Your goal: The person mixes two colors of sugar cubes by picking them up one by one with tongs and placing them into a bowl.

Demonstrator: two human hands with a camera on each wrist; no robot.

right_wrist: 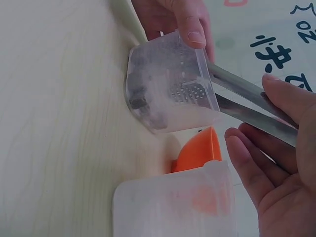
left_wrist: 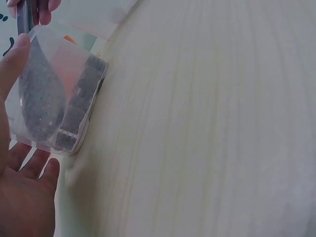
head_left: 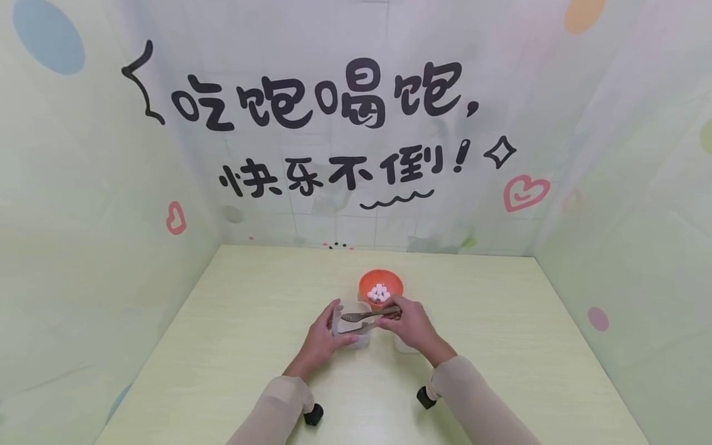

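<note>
My left hand holds a clear plastic container by its side, thumb near the rim. Dark cubes lie along its bottom in the left wrist view. Metal tongs are pinched between the thumb and fingers of my right hand. Their arms stand apart, and the broad perforated tips reach into the container. Whether a cube sits between the tips cannot be made out. Just behind the container is an orange bowl with several white cubes inside.
A second translucent container stands to the right, partly covered by my right hand and forearm in the head view. The pale wood-grain table meets printed curtain walls at the back and both sides.
</note>
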